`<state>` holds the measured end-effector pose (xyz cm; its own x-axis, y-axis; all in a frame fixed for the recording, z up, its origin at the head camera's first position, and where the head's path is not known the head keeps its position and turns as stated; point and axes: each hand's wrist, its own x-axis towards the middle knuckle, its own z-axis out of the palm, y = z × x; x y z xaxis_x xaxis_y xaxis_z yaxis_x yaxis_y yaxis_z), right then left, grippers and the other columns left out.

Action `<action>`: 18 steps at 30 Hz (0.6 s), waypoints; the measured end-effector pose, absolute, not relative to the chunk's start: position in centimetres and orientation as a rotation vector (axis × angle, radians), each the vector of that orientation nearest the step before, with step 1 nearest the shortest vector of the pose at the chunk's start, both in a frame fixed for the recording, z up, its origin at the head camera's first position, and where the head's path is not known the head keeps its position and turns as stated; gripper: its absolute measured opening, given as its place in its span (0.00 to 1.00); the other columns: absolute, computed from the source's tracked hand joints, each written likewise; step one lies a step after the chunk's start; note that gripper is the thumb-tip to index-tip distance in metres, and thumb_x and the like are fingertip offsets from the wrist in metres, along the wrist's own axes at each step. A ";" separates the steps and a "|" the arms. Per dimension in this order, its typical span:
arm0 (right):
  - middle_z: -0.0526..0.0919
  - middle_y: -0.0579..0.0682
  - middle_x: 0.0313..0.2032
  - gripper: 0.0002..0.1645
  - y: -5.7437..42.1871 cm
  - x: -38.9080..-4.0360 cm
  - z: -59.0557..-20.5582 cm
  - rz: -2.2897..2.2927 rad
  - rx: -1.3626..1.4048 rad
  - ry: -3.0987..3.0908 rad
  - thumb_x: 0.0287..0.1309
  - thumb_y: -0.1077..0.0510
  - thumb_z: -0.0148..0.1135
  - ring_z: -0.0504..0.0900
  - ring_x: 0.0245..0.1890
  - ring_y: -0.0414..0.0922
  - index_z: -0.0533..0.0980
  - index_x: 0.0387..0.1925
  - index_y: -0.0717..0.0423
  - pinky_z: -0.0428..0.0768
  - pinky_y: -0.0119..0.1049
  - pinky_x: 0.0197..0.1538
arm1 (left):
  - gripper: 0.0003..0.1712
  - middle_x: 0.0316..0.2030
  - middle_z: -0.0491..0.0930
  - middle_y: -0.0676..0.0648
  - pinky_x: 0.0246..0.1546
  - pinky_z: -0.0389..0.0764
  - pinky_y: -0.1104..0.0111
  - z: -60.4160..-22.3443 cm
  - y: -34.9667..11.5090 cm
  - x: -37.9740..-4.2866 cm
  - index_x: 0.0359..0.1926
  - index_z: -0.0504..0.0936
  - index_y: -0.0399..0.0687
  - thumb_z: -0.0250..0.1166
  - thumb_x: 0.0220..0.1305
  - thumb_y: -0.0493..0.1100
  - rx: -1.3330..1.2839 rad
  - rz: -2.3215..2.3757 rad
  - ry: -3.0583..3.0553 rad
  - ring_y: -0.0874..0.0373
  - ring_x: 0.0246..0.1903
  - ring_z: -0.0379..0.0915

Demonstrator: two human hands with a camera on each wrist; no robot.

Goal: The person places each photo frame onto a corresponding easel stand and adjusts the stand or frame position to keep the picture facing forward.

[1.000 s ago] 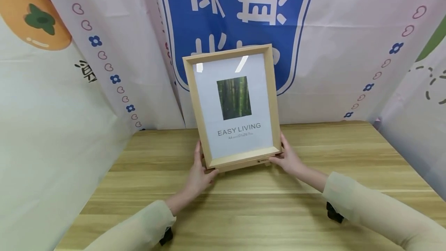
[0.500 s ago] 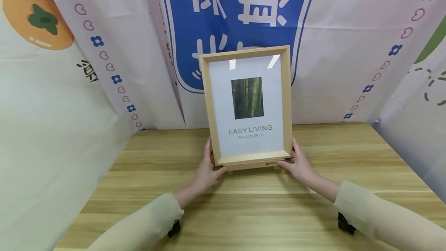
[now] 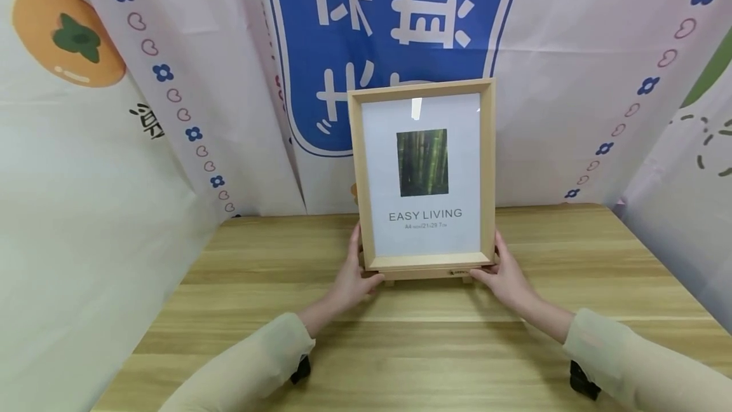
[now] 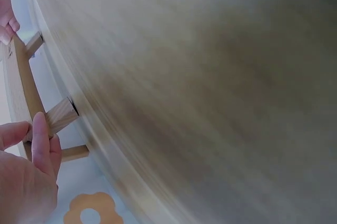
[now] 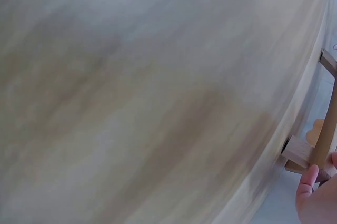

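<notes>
A light wooden picture frame (image 3: 423, 173) with a bamboo print and the words "EASY LIVING" stands on a small wooden easel (image 3: 426, 274). Its top leans back toward the backdrop. At the easel's left end my left hand (image 3: 356, 280) grips the ledge, thumb in front and fingers behind the frame's lower corner. My right hand (image 3: 508, 280) holds the opposite end the same way. In the left wrist view, the left fingers (image 4: 41, 145) pinch the ledge close to a leg. The right wrist view catches only part of the right hand (image 5: 316, 197) by the ledge.
Beneath the easel lies a wood-grain tabletop (image 3: 423, 348). Directly behind it hangs a printed cloth backdrop (image 3: 566, 113) with a blue sign and white characters. Cloth walls (image 3: 86, 208) also border the table's sides.
Both hands have moved the easel and picture frame to the right across the table. The frame has turned from a leftward tilt to nearly straight. Both hands have kept their hold.
</notes>
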<state>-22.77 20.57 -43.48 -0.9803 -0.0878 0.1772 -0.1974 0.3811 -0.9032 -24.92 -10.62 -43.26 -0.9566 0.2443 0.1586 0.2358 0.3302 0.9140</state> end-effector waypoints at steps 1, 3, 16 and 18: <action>0.50 0.77 0.67 0.63 20.6 -22.8 -43.5 1.665 0.263 -2.531 0.56 0.73 0.63 0.78 0.46 0.68 0.28 0.75 0.56 0.82 0.36 0.47 | 0.70 0.68 0.55 0.31 0.20 0.84 0.54 -43.3 -10.6 -24.9 0.74 0.29 0.77 0.66 0.54 0.23 0.461 1.754 2.555 0.48 0.24 0.77; 0.50 0.78 0.67 0.63 20.7 -22.8 -43.6 1.653 0.265 -2.537 0.57 0.73 0.63 0.78 0.46 0.68 0.28 0.75 0.57 0.82 0.37 0.47 | 0.70 0.68 0.55 0.32 0.21 0.84 0.54 -43.3 -10.5 -25.0 0.74 0.29 0.79 0.66 0.55 0.23 0.452 1.749 2.558 0.49 0.24 0.77; 0.49 0.77 0.67 0.63 20.7 -22.7 -43.5 1.631 0.282 -2.552 0.58 0.72 0.63 0.78 0.45 0.67 0.26 0.75 0.56 0.82 0.37 0.48 | 0.70 0.70 0.52 0.34 0.21 0.84 0.55 -43.3 -10.4 -25.1 0.74 0.29 0.81 0.65 0.55 0.23 0.443 1.730 2.566 0.46 0.25 0.77; 0.49 0.77 0.67 0.64 20.7 -22.7 -43.5 1.632 0.284 -2.547 0.57 0.72 0.63 0.78 0.46 0.67 0.26 0.75 0.56 0.82 0.38 0.49 | 0.71 0.71 0.51 0.35 0.21 0.84 0.55 -43.3 -10.4 -25.1 0.72 0.29 0.85 0.65 0.56 0.23 0.437 1.725 2.567 0.45 0.26 0.78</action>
<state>-22.67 20.72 -43.50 -0.9772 -0.1009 0.1866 -0.2117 0.4074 -0.8884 -25.10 -10.37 -43.33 -0.9607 0.2402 0.1392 0.2197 0.3509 0.9103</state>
